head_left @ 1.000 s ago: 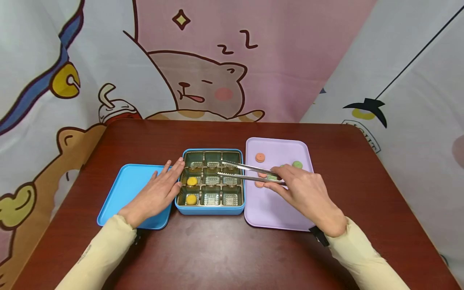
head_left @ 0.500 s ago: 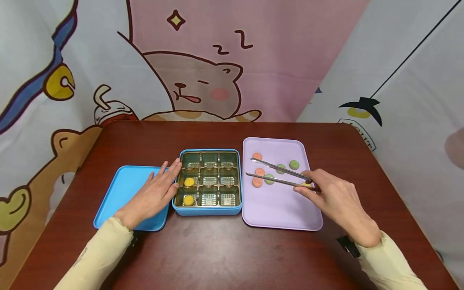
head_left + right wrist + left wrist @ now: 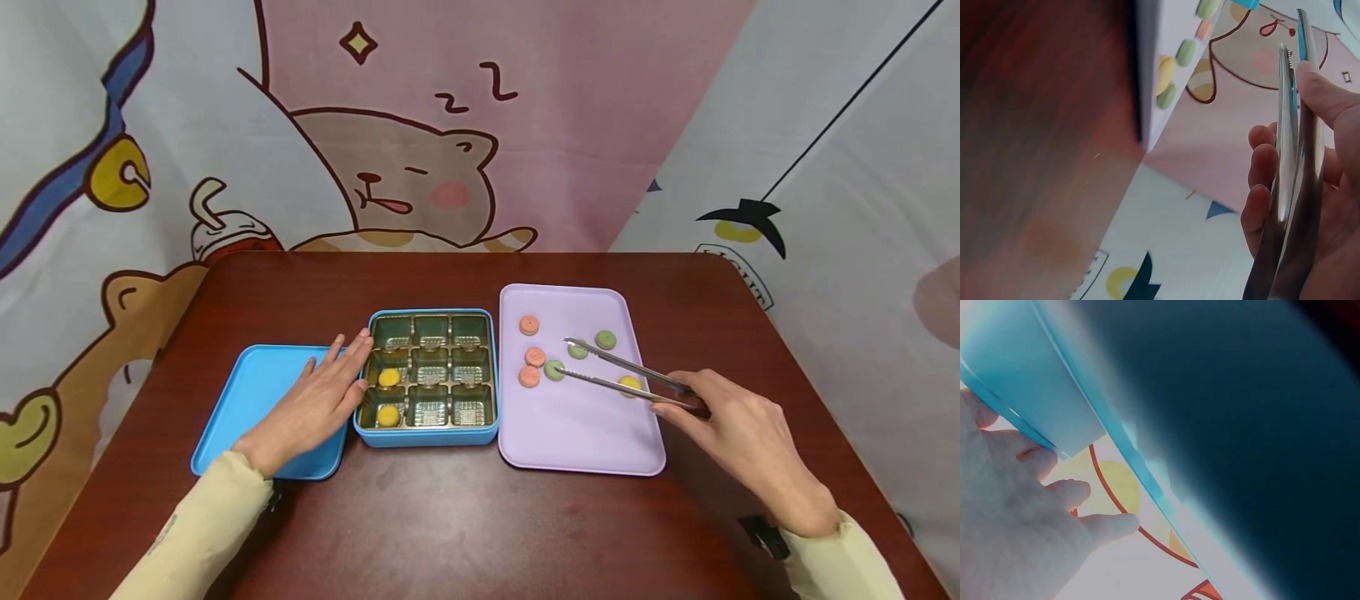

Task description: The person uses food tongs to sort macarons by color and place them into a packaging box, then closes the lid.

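Two tong tips (image 3: 566, 357) stand apart, empty, beside a green cookie (image 3: 554, 370) on the tray (image 3: 581, 442); right hand (image 3: 738, 433) grips the tongs. Left hand (image 3: 318, 400) rests flat against the box (image 3: 427, 433).

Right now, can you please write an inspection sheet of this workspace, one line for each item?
Surface: dark red-brown table, bare at the front.
Job's things: blue box with nine cells, two yellow pieces in its left column; purple tray with three orange, three green and one yellow piece; metal tongs, open over the tray.
Clutter: blue lid left of the box.
Hands: left hand flat on the lid, fingertips at the box; right hand grips the tongs.
Cables: nothing seen.
Surroundings: cartoon cloth backdrop.
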`<state>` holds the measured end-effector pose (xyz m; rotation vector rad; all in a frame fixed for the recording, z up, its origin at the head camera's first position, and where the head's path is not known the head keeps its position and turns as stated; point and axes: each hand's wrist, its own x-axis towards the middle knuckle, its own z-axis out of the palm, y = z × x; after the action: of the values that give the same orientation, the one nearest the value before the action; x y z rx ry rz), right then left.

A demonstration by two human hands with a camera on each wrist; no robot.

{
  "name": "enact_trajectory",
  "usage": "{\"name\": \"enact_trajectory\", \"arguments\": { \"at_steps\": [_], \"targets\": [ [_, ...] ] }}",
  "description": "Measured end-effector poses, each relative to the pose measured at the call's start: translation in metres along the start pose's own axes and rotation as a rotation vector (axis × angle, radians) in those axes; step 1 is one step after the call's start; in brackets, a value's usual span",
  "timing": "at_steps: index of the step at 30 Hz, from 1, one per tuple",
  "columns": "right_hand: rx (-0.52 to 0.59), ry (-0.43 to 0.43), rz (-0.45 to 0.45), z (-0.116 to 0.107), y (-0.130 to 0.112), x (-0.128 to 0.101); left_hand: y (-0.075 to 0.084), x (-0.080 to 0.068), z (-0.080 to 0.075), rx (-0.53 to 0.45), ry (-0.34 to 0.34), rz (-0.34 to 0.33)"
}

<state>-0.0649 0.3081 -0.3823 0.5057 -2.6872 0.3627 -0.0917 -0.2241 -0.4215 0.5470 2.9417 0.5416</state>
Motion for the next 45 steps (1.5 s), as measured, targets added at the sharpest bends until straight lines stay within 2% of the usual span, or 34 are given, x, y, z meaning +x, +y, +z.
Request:
{"name": "enact_trajectory", "arguments": {
  "at_steps": [16,23,35,45],
  "targets": [
    [-0.023,-0.072,0.157,-0.007,0.048,-0.036,0.001,0.0,0.0,-0.005,-0.01,0.0],
    [-0.034,-0.104,0.201,-0.009,0.062,-0.047,0.0,0.0,0.0,-0.004,-0.006,-0.003],
    [-0.115,-0.194,0.225,-0.01,0.067,-0.055,0.001,-0.001,-0.001,0.001,-0.006,-0.008],
    [-0.155,-0.166,0.17,-0.011,0.065,-0.055,0.001,-0.001,-0.001,0.007,-0.009,-0.009]
  ]
}}
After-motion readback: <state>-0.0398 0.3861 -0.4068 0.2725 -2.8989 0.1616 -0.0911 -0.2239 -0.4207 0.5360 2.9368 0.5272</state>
